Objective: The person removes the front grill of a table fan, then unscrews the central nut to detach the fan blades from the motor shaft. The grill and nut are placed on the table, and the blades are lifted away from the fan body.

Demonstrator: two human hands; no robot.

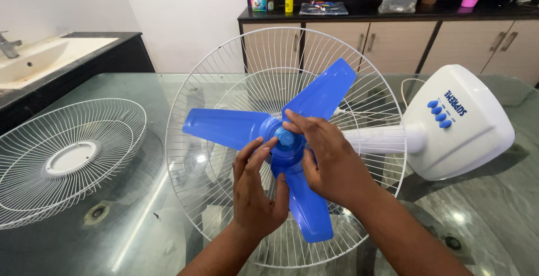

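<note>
A white table fan lies on its side on a glass table (129,237). Its blue three-bladed propeller (224,127) sits inside the white rear wire guard (191,102). My right hand (328,161) pinches the small blue hub cap (285,137) at the blade's centre with thumb and fingertips. My left hand (255,192) rests against the hub and the lower blade, fingers extended upward and touching the hub's edge. The fan's white base (466,136) with blue buttons lies to the right, joined by a white neck (376,139).
The detached front wire guard (62,161) lies flat at the table's left. A sink counter (50,57) stands far left. Behind, a dark-topped cabinet (393,35) carries a detergent packet, a yellow bottle, a plastic bag and a pink bottle.
</note>
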